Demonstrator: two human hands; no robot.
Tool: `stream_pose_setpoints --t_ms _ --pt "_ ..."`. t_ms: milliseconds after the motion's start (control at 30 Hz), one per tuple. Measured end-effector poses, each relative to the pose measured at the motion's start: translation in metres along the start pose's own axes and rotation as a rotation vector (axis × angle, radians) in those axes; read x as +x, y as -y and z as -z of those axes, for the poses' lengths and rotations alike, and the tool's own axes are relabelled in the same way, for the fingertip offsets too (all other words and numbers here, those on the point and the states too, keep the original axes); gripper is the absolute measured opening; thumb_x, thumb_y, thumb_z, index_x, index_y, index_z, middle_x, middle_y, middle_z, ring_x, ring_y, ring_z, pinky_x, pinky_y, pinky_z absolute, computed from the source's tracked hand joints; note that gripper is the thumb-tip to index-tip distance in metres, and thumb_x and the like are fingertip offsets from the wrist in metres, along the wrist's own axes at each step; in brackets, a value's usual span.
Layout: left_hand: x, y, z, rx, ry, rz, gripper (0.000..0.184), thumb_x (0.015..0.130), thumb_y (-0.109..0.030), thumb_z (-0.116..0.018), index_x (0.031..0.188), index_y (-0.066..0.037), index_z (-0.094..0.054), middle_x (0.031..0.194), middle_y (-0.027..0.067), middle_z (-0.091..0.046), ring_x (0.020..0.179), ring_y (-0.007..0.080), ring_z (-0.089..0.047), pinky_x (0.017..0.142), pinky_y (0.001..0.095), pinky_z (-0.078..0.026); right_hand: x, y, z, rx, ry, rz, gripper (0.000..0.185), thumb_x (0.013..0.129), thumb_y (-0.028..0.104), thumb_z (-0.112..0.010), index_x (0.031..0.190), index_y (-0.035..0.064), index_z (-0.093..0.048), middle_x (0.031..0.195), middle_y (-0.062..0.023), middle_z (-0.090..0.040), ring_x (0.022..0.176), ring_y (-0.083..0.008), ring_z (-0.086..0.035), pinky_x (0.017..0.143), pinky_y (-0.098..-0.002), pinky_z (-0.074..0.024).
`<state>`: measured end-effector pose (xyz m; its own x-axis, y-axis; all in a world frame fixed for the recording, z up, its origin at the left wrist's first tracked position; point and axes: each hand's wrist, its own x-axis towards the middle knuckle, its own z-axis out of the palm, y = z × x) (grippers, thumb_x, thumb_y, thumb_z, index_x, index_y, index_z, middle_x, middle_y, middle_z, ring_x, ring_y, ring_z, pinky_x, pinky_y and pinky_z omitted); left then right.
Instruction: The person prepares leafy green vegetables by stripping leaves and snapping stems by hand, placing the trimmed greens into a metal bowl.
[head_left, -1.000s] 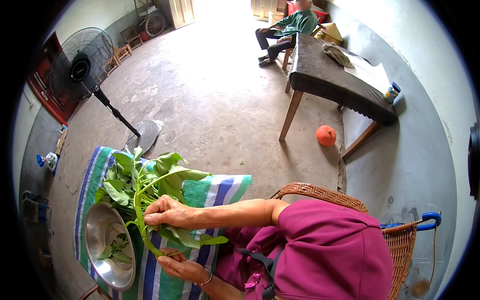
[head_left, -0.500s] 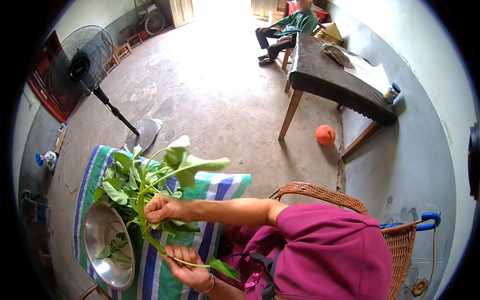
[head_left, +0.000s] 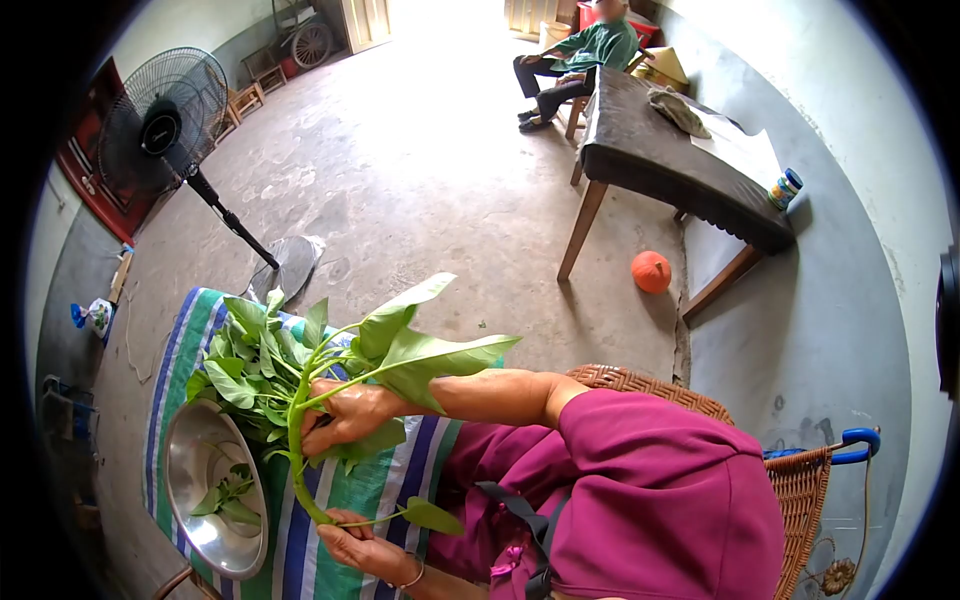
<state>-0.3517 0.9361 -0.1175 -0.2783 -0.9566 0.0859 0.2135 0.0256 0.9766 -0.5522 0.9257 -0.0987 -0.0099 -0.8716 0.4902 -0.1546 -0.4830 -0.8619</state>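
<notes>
A thick green leafy stem (head_left: 297, 455) with broad pointed leaves stands over the striped cloth. My right hand (head_left: 350, 412) closes round its upper part, among the leaf stalks. Lower down, my left hand (head_left: 362, 548), with a bracelet at the wrist, pinches the stem's bottom end, where a thin stalk with one leaf (head_left: 432, 515) sticks out to the right. Just left of both hands lies a pile of similar leafy greens (head_left: 240, 365). A metal bowl (head_left: 182, 505) beside it holds a few small picked leaves (head_left: 232, 497).
The striped cloth (head_left: 172, 400) lies under the bowl and greens. A standing fan (head_left: 165, 130) is beyond it. A dark-topped table (head_left: 640, 150) stands by the right wall, with an orange pumpkin (head_left: 651, 271) on the floor. Behind it sits a person (head_left: 600, 48) in green.
My right hand has shifted slightly right, and the big leaves swung right. My left hand has moved down a little along with the stem's lower end.
</notes>
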Motion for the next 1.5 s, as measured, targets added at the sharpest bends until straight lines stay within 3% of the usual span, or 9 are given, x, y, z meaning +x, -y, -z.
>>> stream_pose_setpoints --t_ms 300,567,1000,1167,1267,1367,1400,1433,1500 --pt "0.0 0.018 -0.011 0.282 -0.127 -0.112 0.038 0.095 -0.035 -0.042 0.091 0.001 -0.053 0.074 -0.0015 -0.045 0.063 0.0055 -0.04 0.052 0.0184 -0.032 0.0 -0.01 -0.028 0.449 -0.61 -0.403 0.017 0.083 0.016 -0.061 0.079 0.0002 -0.063 0.067 0.0039 -0.054 0.064 -0.0042 -0.047 0.056 -0.0226 -0.0409" --pt "0.001 0.007 -0.003 0.09 -0.005 -0.112 0.035 0.097 -0.036 -0.037 0.087 -0.004 -0.048 0.062 -0.0046 -0.037 0.05 0.0015 -0.028 0.043 0.0165 -0.021 -0.004 -0.001 -0.022 0.233 -0.217 -0.257 0.027 0.088 0.02 -0.059 0.071 -0.0007 -0.058 0.058 0.0078 -0.04 0.055 -0.0018 -0.034 0.046 -0.0225 -0.0273" --pt "0.004 0.009 0.01 0.044 0.011 -0.134 0.035 0.098 -0.033 -0.035 0.085 -0.003 -0.049 0.06 -0.004 -0.037 0.049 0.0016 -0.028 0.042 0.0176 -0.021 -0.007 0.001 -0.015 0.223 0.081 -0.327 0.03 0.089 0.03 -0.058 0.093 -0.0001 -0.063 0.07 0.0048 -0.053 0.064 -0.0026 -0.043 0.054 -0.0211 -0.0364" --pt "0.001 0.008 0.008 0.079 -0.045 -0.087 0.034 0.098 -0.033 -0.036 0.085 -0.004 -0.049 0.062 -0.0047 -0.038 0.05 0.0013 -0.03 0.043 0.0162 -0.023 -0.005 0.0 -0.027 0.242 -0.025 -0.323 0.024 0.089 0.024 -0.056 0.091 0.0007 -0.064 0.069 0.0049 -0.054 0.062 -0.002 -0.044 0.053 -0.021 -0.0362" --pt "-0.001 0.011 -0.002 0.07 -0.089 -0.048 0.033 0.098 -0.032 -0.036 0.085 -0.005 -0.048 0.065 -0.0046 -0.039 0.052 0.001 -0.032 0.045 0.0145 -0.025 -0.003 -0.015 -0.048 0.612 -0.361 -0.496 0.023 0.088 0.022 -0.057 0.088 0.0004 -0.063 0.072 0.0006 -0.059 0.058 -0.0047 -0.048 0.051 -0.0176 -0.0345" --pt "-0.005 0.009 -0.002 0.067 -0.126 -0.054 0.032 0.098 -0.032 -0.036 0.085 -0.004 -0.046 0.067 -0.004 -0.039 0.055 0.0009 -0.034 0.046 0.0136 -0.027 0.002 -0.027 -0.055 0.47 -0.609 -0.513 0.022 0.087 0.022 -0.056 0.087 0.0007 -0.062 0.074 -0.0039 -0.059 0.058 -0.0087 -0.05 0.053 -0.0167 -0.0375" --pt "-0.009 0.009 0.0 0.094 -0.137 -0.08 0.032 0.098 -0.032 -0.036 0.086 -0.004 -0.045 0.068 -0.0037 -0.04 0.055 0.0009 -0.034 0.047 0.0136 -0.027 0.011 -0.029 -0.045 1.025 -0.808 -0.622 0.019 0.086 0.021 -0.054 0.084 0.0028 -0.06 0.077 -0.0056 -0.06 0.065 -0.0113 -0.054 0.061 -0.0203 -0.0423" --pt "-0.009 0.008 0.003 0.122 -0.149 -0.112 0.032 0.098 -0.031 -0.036 0.086 -0.003 -0.045 0.068 -0.0034 -0.04 0.056 0.001 -0.035 0.048 0.0135 -0.028 0.005 -0.024 -0.035 0.57 -0.565 -0.823 0.021 0.088 0.023 -0.052 0.084 0.0039 -0.06 0.082 -0.0039 -0.061 0.078 -0.0108 -0.055 0.072 -0.0236 -0.044" --pt "-0.008 0.015 0.007 0.146 -0.179 -0.108 0.033 0.098 -0.031 -0.035 0.085 -0.003 -0.044 0.067 -0.0036 -0.039 0.054 0.0009 -0.033 0.047 0.0146 -0.027 -0.001 -0.015 -0.056 0.335 -0.299 -0.537 0.026 0.091 0.027 -0.05 0.086 0.0029 -0.06 0.083 -0.0016 -0.061 0.086 -0.0089 -0.054 0.078 -0.0255 -0.0431"
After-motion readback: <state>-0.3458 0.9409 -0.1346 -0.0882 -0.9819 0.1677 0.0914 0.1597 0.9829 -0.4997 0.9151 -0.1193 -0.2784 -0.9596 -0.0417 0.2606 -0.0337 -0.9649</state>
